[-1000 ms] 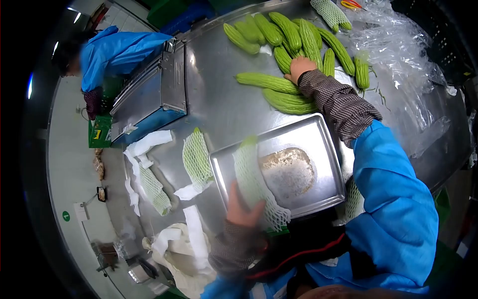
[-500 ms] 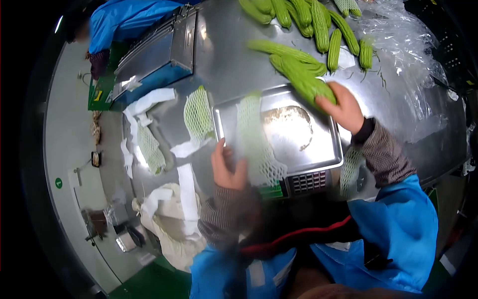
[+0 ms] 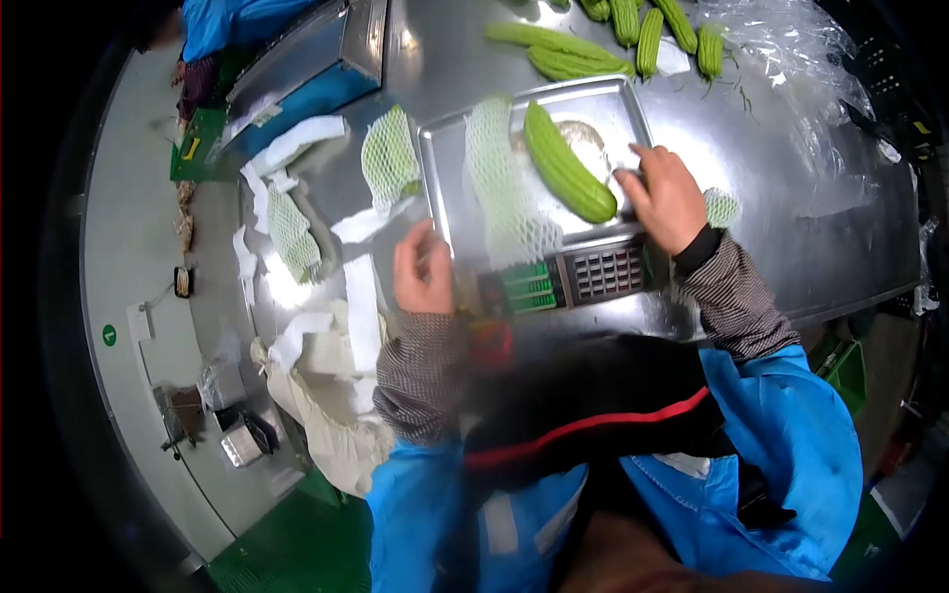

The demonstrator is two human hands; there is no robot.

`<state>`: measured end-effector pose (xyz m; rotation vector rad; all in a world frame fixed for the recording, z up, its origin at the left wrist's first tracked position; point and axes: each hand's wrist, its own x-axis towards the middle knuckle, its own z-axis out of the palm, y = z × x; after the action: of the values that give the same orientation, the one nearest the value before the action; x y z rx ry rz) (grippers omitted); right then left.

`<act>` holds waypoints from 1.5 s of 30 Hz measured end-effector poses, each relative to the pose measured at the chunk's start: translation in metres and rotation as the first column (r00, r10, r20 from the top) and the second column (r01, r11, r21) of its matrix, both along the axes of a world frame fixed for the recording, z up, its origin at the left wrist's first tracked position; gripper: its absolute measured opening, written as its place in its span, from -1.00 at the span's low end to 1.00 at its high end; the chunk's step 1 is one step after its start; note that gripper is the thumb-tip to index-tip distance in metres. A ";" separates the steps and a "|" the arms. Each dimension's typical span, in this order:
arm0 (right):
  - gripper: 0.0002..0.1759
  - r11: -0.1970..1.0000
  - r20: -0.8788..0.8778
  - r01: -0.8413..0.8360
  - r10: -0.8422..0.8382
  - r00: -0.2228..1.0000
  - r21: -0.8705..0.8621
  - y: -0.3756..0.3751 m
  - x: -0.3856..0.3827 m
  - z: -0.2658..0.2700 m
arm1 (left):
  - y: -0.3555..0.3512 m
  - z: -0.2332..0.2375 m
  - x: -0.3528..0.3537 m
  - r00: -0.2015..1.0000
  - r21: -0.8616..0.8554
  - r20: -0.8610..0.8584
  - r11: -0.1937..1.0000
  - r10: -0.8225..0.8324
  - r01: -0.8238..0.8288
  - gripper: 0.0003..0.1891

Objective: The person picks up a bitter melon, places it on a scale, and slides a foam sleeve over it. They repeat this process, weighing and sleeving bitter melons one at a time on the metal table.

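Observation:
A single green ridged gourd, probably a bitter melon (image 3: 571,163), lies slantwise on the metal scale tray (image 3: 435,163). Just right of it, my right hand (image 3: 672,203) holds nothing, with thumb and fingers apart. A pale foam net sleeve (image 3: 499,178) lies on the tray's left part, its end hanging over the front edge. My left hand (image 3: 423,272) is at the tray's front left corner, fingers bent and apart, with nothing visible in them. The scale's keypad (image 3: 605,271) shows below the tray.
More gourds (image 3: 647,40) lie at the back, beside crumpled clear plastic (image 3: 791,79). Left of the scale are netted gourds (image 3: 389,153) and white foam strips (image 3: 364,311). A cloth sack (image 3: 331,435) hangs at the table's edge. Another person's blue sleeve (image 3: 222,25) is at upper left.
My right hand has set the gourd onto the tray and let it go. My left hand stays near the tray's left side. The whole view has shifted, so the table sits higher.

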<state>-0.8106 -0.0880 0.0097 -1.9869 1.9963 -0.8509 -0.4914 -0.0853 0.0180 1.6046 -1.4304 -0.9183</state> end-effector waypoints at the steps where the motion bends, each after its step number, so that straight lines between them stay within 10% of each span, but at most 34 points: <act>1: -0.52 1.000 -0.032 0.005 -0.005 0.999 0.016 0.003 -0.004 0.005 | 0.001 0.003 0.006 1.000 -0.025 -0.026 1.000 0.010 -0.011 -0.62; 8: -0.38 0.996 -0.180 -0.083 0.076 0.981 -0.036 0.022 0.012 -0.001 | -0.010 0.039 0.001 0.948 -0.231 0.264 0.942 -0.180 0.244 -0.43; 13: -0.21 0.995 -0.402 -0.095 0.102 0.910 0.036 0.015 0.040 -0.020 | -0.009 0.040 -0.049 0.470 -0.085 0.812 0.728 -0.345 0.680 -0.21; 16: -0.32 0.996 -0.148 -0.073 0.081 0.986 0.060 0.009 0.034 -0.027 | -0.015 0.022 -0.058 0.390 -0.057 0.850 0.675 -0.353 0.736 -0.31; 21: -0.45 0.953 0.724 -0.177 -0.058 0.687 0.245 0.041 -0.003 -0.012 | -0.035 0.018 -0.049 0.570 -0.034 0.686 0.762 -0.453 0.647 -0.59; 27: -0.39 0.828 0.915 -0.509 -0.012 0.404 0.235 0.118 -0.016 0.012 | -0.083 0.020 -0.063 0.873 0.317 -0.236 0.816 -0.427 0.484 -0.79; 29: -0.42 0.817 0.926 -0.522 -0.039 0.376 0.246 0.128 0.007 0.019 | -0.103 -0.003 -0.065 0.882 0.280 -0.184 0.837 -0.434 0.470 -0.82; 38: -0.46 0.966 0.625 -0.234 0.114 0.772 0.112 0.070 0.063 0.015 | -0.093 0.028 -0.091 0.758 -0.058 0.377 0.803 -0.533 0.594 -0.84; 45: -0.39 0.983 0.181 -0.067 0.098 0.979 -0.169 0.015 0.082 0.003 | -0.083 0.037 -0.099 0.789 -0.312 0.361 0.733 -0.497 0.604 -0.88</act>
<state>-0.7282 -0.0729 0.0122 -1.9728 1.7775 -1.1681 -0.5901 -0.1686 0.0549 0.9970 -2.1985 -0.6614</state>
